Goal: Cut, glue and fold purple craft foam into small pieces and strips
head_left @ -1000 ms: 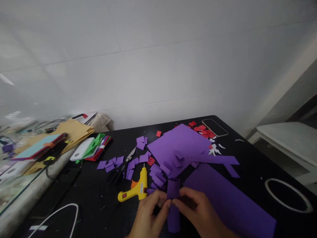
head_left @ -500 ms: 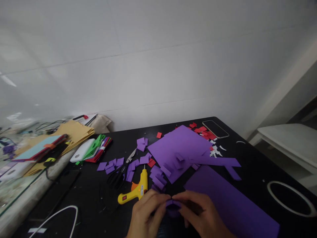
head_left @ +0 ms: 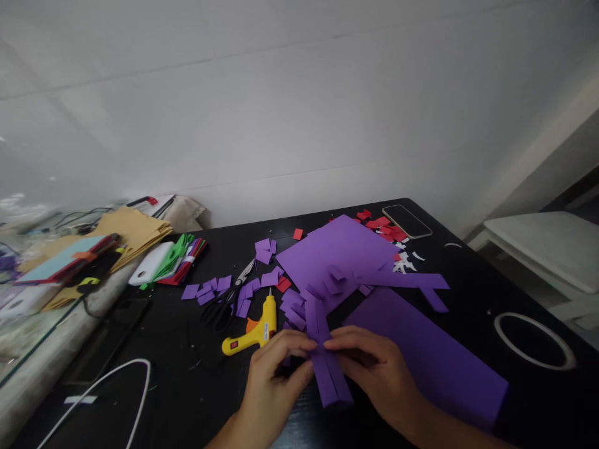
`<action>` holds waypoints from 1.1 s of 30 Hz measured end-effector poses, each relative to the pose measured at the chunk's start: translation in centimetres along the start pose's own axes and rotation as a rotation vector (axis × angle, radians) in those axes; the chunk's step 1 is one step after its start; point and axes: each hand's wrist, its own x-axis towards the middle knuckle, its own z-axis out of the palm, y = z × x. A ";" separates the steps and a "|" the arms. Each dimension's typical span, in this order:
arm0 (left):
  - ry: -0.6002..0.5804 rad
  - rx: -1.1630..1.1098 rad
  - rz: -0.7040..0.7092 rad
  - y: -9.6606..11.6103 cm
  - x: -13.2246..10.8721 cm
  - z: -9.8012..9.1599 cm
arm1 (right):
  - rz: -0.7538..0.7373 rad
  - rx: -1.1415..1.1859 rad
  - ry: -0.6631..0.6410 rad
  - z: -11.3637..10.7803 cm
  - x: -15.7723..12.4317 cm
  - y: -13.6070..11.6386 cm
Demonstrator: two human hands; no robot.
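purple strip (head_left: 331, 374) stretched out | left hand (head_left: 274, 383), right hand (head_left: 377, 374) pinch it, palms down

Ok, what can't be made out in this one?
Head view:
- Purple strip, where it is pinched: covered by the left hand and right hand.
- Scissors handles: black on the black table.
- Paper stacks at left: blurred.
- White cord: cut off by bottom edge.
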 end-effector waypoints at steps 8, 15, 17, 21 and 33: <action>0.073 0.057 0.057 0.6 0.1 0.4 | 0.094 -0.063 0.035 0.3 -0.4 0.0; 0.073 0.074 -0.068 0.7 0.0 0.8 | 0.285 -0.009 0.062 0.8 -0.3 -0.8; 0.091 0.026 -0.120 0.7 0.0 0.9 | 0.273 0.024 0.065 0.8 -0.2 -1.1; 0.111 -0.111 -0.218 0.8 0.0 1.1 | 0.257 0.043 0.093 0.6 0.0 -1.2; -0.036 -0.531 -0.469 0.9 0.9 1.0 | 0.258 0.119 0.025 0.2 0.5 -0.9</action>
